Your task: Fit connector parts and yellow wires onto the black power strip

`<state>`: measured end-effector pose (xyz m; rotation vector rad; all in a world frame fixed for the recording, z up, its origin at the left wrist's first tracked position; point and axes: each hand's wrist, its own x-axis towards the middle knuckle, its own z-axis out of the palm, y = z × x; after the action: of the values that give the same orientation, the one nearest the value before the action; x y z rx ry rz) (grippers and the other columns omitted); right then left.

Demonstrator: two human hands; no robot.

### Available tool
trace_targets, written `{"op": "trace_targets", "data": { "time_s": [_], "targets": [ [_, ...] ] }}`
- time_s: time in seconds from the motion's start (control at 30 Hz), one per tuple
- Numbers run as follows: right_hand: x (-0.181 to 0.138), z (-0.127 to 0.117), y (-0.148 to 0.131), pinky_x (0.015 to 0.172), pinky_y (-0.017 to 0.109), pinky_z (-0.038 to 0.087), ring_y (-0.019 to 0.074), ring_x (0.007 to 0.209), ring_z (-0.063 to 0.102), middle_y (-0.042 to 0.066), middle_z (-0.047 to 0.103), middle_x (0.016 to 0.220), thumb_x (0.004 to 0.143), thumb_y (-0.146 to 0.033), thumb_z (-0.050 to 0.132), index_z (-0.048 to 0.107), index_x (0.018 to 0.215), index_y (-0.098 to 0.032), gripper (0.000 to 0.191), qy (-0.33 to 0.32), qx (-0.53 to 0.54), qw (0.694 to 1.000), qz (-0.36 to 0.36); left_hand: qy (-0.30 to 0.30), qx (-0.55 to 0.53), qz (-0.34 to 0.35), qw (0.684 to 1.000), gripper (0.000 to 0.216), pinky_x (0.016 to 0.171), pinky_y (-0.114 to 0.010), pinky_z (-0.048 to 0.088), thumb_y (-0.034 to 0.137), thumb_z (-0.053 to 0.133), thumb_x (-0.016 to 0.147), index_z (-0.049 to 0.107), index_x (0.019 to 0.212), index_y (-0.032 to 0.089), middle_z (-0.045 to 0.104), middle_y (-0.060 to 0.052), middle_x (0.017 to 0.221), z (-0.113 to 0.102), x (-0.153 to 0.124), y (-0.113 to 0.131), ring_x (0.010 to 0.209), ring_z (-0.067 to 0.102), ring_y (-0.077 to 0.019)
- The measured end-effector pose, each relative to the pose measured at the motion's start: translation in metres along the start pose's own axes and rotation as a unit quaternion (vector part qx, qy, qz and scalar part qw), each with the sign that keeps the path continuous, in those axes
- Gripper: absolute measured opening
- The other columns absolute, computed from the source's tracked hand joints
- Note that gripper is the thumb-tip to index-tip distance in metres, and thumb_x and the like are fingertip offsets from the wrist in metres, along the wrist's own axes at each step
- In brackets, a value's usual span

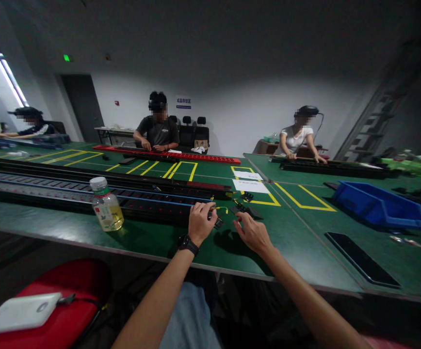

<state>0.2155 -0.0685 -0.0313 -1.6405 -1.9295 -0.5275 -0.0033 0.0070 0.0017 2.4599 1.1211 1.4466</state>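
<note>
- left hand point(200, 224): fingers curled at the right end of the black rail point(155, 207), grip unclear
- right hand point(253, 233): fingers bent near black pieces point(255, 213), cannot tell if pinching
- black rail lies on the green table point(141, 244)

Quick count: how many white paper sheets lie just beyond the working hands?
2. The nearer sheet lies across the yellow outline; the farther sheet lies just behind it. Any stacked underneath would be hidden.

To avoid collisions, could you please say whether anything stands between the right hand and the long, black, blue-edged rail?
Yes: the left hand lies between the right hand and the rail, at the rail's end.
</note>
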Motion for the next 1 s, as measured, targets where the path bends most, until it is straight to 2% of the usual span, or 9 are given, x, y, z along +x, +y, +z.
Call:
{"op": "trace_targets", "data": {
  "time_s": [0.13, 0.3, 0.43, 0.6, 0.77, 1.0],
  "targets": [
    [0.001, 0.0, 0.0, 0.059, 0.028, 0.04, 0.0199, 0.077, 0.073, 0.009, 0.076, 0.11, 0.111, -0.034, 0.042, 0.065, 0.123, -0.019, 0.03, -0.026, -0.005, 1.0, 0.01, 0.009, 0.014, -0.01, 1.0, 0.016, 0.099, -0.041, 0.047, 0.022, 0.059, 0.102, 0.075, 0.109, 0.023, 0.079, -0.006, 0.107, 0.001, 0.0, -0.003, 0.104, 0.065, -0.0246],
    [0.004, -0.003, -0.004, 0.062, 0.028, 0.04, 0.0205, 0.082, 0.075, 0.009, 0.076, 0.119, 0.112, -0.033, 0.042, 0.064, 0.12, -0.021, 0.026, -0.072, -0.012, 0.997, 0.035, 0.018, 0.033, -0.047, 0.998, 0.009, 0.095, -0.041, 0.047, 0.023, 0.062, 0.099, 0.071, 0.1, 0.023, 0.078, -0.005, 0.101, 0.0, 0.001, -0.004, 0.102, 0.067, -0.0262],
    [0.007, -0.004, -0.007, 0.063, 0.028, 0.04, 0.0213, 0.083, 0.076, 0.008, 0.078, 0.114, 0.112, -0.034, 0.043, 0.062, 0.117, -0.023, 0.022, -0.109, -0.004, 0.992, 0.06, 0.015, 0.051, -0.087, 0.995, 0.004, 0.094, -0.041, 0.047, 0.021, 0.065, 0.094, 0.068, 0.095, 0.023, 0.078, -0.005, 0.095, -0.003, 0.004, -0.001, 0.1, 0.069, -0.0264],
    [0.008, -0.004, -0.007, 0.064, 0.029, 0.04, 0.0213, 0.083, 0.076, 0.007, 0.079, 0.112, 0.112, -0.035, 0.043, 0.06, 0.115, -0.025, 0.021, -0.121, 0.015, 0.99, 0.072, -0.053, 0.036, -0.152, 0.986, 0.005, 0.082, -0.033, 0.048, 0.026, 0.065, 0.096, 0.07, 0.094, 0.025, 0.079, -0.002, 0.091, -0.013, 0.022, 0.0, 0.093, 0.073, -0.0228],
    [0.009, -0.006, -0.007, 0.065, 0.03, 0.041, 0.0217, 0.084, 0.076, 0.006, 0.078, 0.115, 0.113, -0.037, 0.041, 0.059, 0.116, -0.025, 0.022, -0.139, 0.023, 0.987, 0.077, -0.142, 0.026, -0.249, 0.958, 0.013, 0.071, -0.029, 0.047, 0.035, 0.067, 0.097, 0.073, 0.09, 0.026, 0.082, -0.004, 0.097, -0.016, 0.053, -0.009, 0.094, 0.075, -0.0241],
    [0.01, -0.005, -0.005, 0.069, 0.029, 0.042, 0.0219, 0.088, 0.075, 0.007, 0.077, 0.115, 0.114, -0.038, 0.039, 0.058, 0.117, -0.025, 0.024, -0.151, 0.025, 0.985, 0.076, -0.2, 0.003, -0.174, 0.964, 0.012, 0.079, -0.029, 0.051, 0.031, 0.068, 0.096, 0.077, 0.093, 0.024, 0.082, -0.006, 0.099, 0.005, 0.077, -0.023, 0.097, 0.075, -0.0229]
  ]
}}
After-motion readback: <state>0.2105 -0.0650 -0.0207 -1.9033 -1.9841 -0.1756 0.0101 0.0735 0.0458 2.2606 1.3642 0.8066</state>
